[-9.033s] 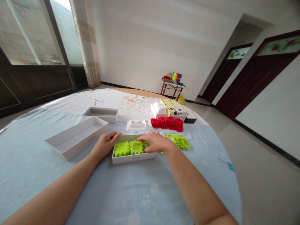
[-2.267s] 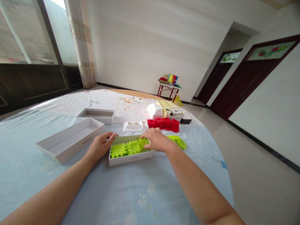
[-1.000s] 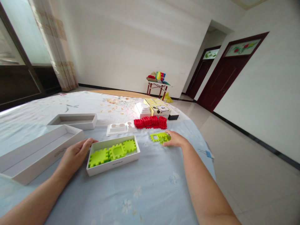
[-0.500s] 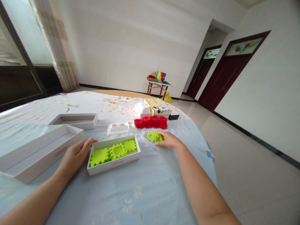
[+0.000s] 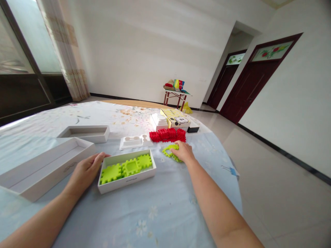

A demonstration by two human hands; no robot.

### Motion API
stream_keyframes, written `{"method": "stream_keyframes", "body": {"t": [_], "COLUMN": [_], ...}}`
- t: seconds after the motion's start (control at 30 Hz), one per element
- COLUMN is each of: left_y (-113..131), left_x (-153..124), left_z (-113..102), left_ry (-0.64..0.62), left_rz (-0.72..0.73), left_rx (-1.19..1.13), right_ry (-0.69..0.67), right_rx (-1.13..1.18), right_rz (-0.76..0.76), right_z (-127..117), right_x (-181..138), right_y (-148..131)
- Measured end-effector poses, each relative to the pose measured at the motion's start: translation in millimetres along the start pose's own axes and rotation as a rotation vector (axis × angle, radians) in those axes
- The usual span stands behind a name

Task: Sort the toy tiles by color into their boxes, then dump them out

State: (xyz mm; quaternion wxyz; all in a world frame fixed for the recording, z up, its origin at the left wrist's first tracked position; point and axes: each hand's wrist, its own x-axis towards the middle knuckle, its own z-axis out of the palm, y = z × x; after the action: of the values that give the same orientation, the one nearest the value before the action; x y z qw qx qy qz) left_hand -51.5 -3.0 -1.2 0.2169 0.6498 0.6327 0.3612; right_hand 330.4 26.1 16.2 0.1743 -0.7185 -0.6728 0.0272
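A white box (image 5: 126,182) with lime-green interlocking tiles (image 5: 131,167) in it stands before me, tilted slightly in view. My left hand (image 5: 88,169) is at its left end, thumb and fingers closed on the far left corner; the fingertips are partly hidden. To the right of the box, more lime-green tiles (image 5: 168,150) lie loosely on the cloth. My right hand (image 5: 184,151) is over them from the right, fingers bent down and closed on a tile at the pile's edge. Just beyond the pile sits a row of red interlocking pieces (image 5: 167,134).
On the left lie a long white box lid (image 5: 49,172) and a shallow grey-white tray (image 5: 84,133). A white plastic insert (image 5: 136,141) is behind the tile box. Farther back are a white box (image 5: 158,122), a yellow cartoon box (image 5: 176,118) and a black box (image 5: 193,128).
My right hand has shifted from the right side of the loose green tiles to above them, its fingers now curled down. My left hand stays at the box. The view has turned slightly.
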Motion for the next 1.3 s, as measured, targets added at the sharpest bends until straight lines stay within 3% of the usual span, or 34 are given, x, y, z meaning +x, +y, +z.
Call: {"method": "stream_keyframes", "body": {"t": [0.2, 0.5, 0.83, 1.13, 1.3], "left_y": [2.4, -2.6, 0.8, 2.4, 2.2], "left_x": [-1.1, 1.9, 0.3, -0.2, -0.4], "left_z": [0.1, 2.3, 0.9, 0.1, 0.1], "left_ry": [0.022, -0.04, -0.016, -0.014, -0.022], "left_rz": [-0.006, -0.059, -0.028, -0.043, -0.032], "left_rx": [-0.009, -0.026, 0.01, 0.027, 0.011], "right_ry": [0.042, -0.326, -0.304, -0.43, -0.368], "right_rx": [0.315, 0.386, 0.378, 0.467, 0.429], "right_rz": [-0.086, -0.177, -0.203, -0.252, -0.239], "right_z": [-29.6, -26.4, -29.8, -22.7, -22.0], "right_x": [1.3, -15.4, -12.2, -13.0, -12.3], "right_y": [40.1, 57.3, 77.2, 78.1, 75.3]}}
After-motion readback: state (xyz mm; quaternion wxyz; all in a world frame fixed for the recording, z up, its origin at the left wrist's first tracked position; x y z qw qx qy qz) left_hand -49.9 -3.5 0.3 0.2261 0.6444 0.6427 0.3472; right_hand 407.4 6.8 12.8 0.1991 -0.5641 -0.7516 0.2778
